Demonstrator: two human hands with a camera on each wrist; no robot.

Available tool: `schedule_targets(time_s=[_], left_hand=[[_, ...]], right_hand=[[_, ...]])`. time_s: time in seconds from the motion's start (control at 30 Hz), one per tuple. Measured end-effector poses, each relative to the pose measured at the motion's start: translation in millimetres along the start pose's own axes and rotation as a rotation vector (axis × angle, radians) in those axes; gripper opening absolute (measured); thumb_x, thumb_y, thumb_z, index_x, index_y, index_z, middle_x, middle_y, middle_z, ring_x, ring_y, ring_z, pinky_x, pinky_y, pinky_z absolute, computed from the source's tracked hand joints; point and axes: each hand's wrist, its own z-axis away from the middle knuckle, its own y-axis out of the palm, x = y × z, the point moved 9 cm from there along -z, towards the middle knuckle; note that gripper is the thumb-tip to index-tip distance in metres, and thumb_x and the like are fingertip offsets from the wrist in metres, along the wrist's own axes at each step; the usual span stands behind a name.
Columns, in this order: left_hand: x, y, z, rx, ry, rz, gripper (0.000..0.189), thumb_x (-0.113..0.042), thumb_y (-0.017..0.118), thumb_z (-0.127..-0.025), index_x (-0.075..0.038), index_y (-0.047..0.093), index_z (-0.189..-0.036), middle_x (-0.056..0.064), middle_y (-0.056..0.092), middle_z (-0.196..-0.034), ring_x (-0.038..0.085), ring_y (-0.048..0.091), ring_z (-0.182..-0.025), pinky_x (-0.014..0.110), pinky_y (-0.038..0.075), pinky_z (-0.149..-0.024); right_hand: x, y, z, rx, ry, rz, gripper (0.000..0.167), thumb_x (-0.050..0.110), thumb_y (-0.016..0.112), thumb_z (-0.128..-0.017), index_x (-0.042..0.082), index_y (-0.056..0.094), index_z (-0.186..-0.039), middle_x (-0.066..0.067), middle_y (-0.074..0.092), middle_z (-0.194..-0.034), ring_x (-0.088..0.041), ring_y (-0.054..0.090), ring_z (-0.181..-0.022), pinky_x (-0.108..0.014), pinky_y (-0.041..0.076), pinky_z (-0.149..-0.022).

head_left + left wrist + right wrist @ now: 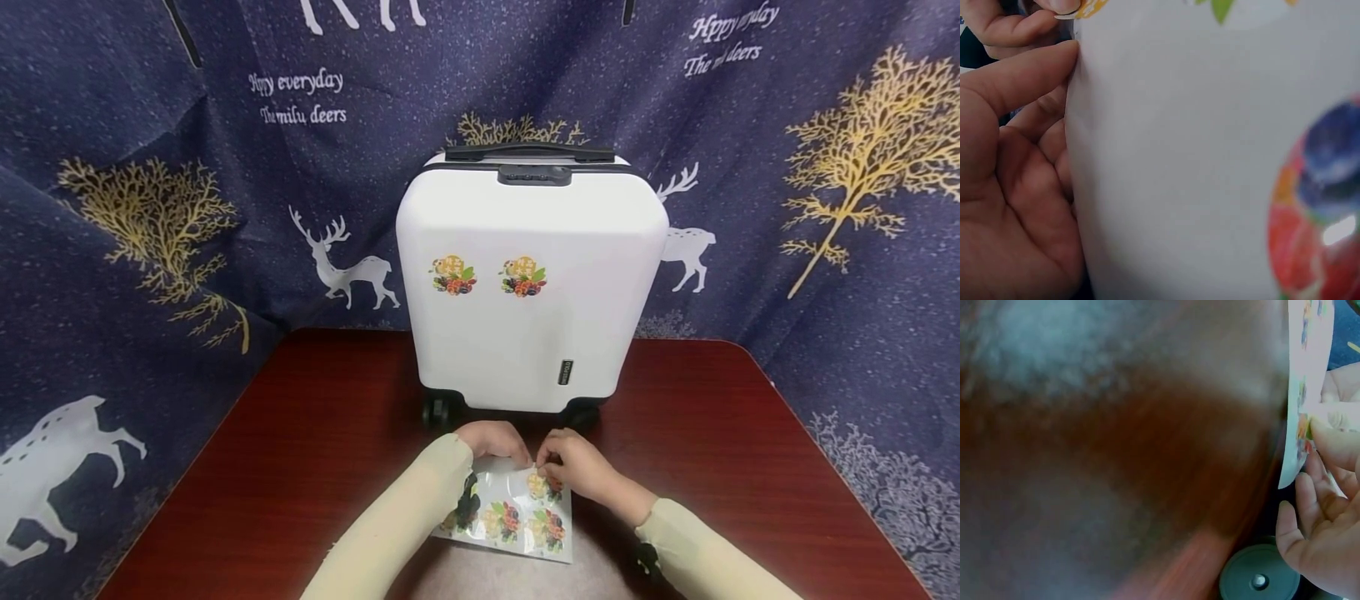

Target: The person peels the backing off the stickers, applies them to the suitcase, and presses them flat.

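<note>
A white sheet of fruit stickers [517,492] is held up over the table in front of the suitcase. My left hand [495,440] pinches its far edge; in the left wrist view the left thumb [1035,75] presses on that edge. Close beside it, my right hand [581,467] pinches the rim of a fruit sticker [537,485] at the sheet's far right corner. The left wrist view shows this orange sticker rim [1090,7] lifted a little under the right thumb. In the right wrist view the sheet [1294,425] appears nearly edge-on beside the right hand [1329,519].
A white suitcase [480,350] with a black handle [528,153] stands upright on the dark red table [330,450]. Two fruit stickers, one left [452,276] and one central [523,277], are on its front. Behind hangs a blue deer-patterned cloth [315,167].
</note>
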Motion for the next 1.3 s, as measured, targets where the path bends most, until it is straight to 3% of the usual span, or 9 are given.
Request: schedule_targets(time_s=[0.17,0.4,0.63,1.3], left_hand=[[-0.9,-0.6,-1.1,-0.02,-0.007,-0.04,0.024,-0.022,0.077,-0.083,-0.009,0.082,-0.102,0.006,0.076,-0.117,0.011,0.059,-0.097,0.028,0.049,-0.097],[-1.9,-1.4,0.7,-0.028,-0.008,-0.049,0.023,-0.022,0.077,-0.083,-0.009,0.082,-0.101,0.007,0.077,-0.115,0.012,0.061,-0.097,0.029,0.05,-0.097],[-1.0,-1.8,1.3,-0.041,-0.02,-0.052,0.023,-0.022,0.076,-0.084,-0.009,0.081,-0.103,0.007,0.077,-0.115,0.014,0.062,-0.101,0.032,0.051,-0.101],[1.7,0.4,2.9,-0.021,-0.017,-0.01,0.023,-0.02,0.074,-0.087,-0.008,0.08,-0.106,0.007,0.077,-0.111,0.013,0.064,-0.091,0.03,0.054,-0.09]], right_hand=[[3.0,-1.0,0.8,0.008,-0.012,0.055,0.014,0.006,0.078,-0.085,0.014,0.069,-0.08,0.007,0.061,-0.081,-0.006,0.052,-0.083,-0.023,0.048,-0.071],[1.1,2.1,-0.2,0.087,0.003,-0.05,0.012,0.002,0.074,-0.088,0.01,0.066,-0.082,0.006,0.06,-0.068,0.003,0.046,-0.064,-0.018,0.043,-0.061],[1.6,2.0,-0.9,0.118,0.004,-0.117,0.01,0.001,0.074,-0.088,0.007,0.068,-0.081,0.001,0.062,-0.063,0.004,0.046,-0.059,-0.017,0.044,-0.055],[1.3,1.0,-0.8,0.108,-0.012,-0.082,0.01,0.002,0.075,-0.087,0.008,0.07,-0.08,0.004,0.065,-0.069,0.004,0.048,-0.066,-0.017,0.045,-0.059]])
